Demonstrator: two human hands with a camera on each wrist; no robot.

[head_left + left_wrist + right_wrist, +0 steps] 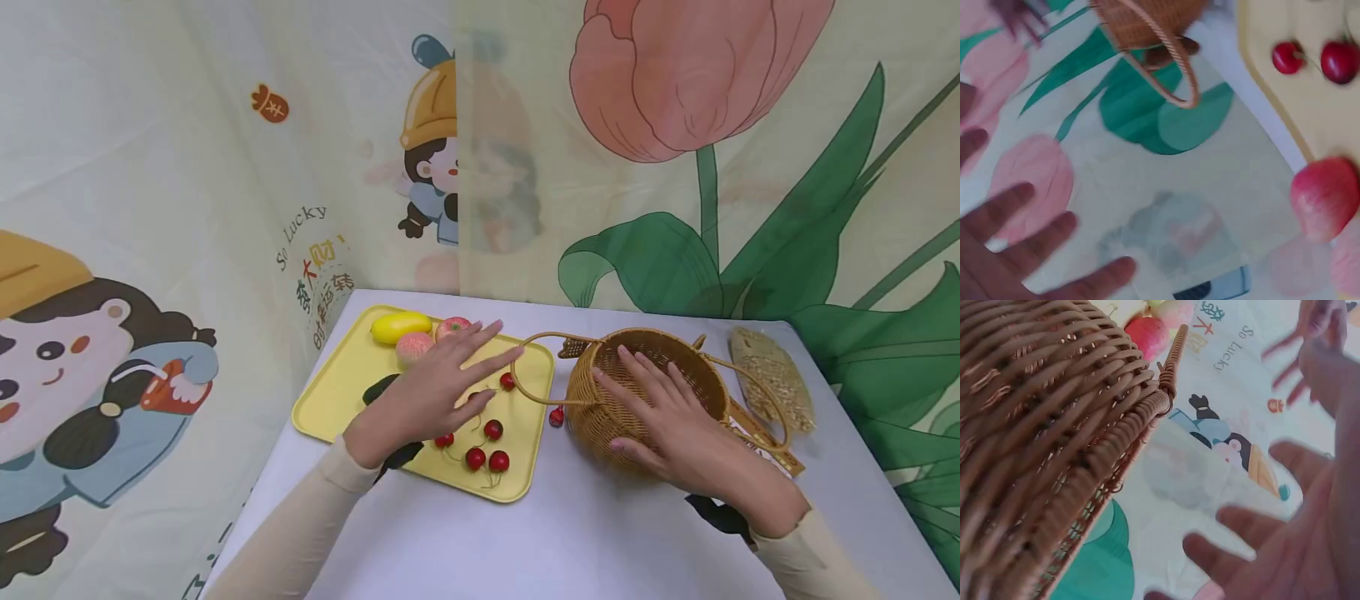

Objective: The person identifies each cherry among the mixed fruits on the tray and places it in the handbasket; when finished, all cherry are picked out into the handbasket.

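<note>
My left hand (427,387) hovers with spread fingers over a yellow tray (330,400), holding nothing. Around it on the tray lie a yellow elongated fruit (401,327), a pinkish peach (413,347), a red apple (1325,199) and several dark red cherries (476,458). A dark green item (378,388) is partly hidden behind that hand. Fingers apart, my right hand (678,425) is held in front of a brown wicker basket (592,429), overlapping its opening in the head view. The right wrist view shows the basket's woven side beside the empty hand (1297,531).
The basket's loop handles (534,336) stick out to both sides, one reaching over the tray's edge. A clear bag of grain-like pieces (772,379) lies behind at right, near a printed brown strip (795,464). Patterned curtains (517,275) hang behind the white table (450,542).
</note>
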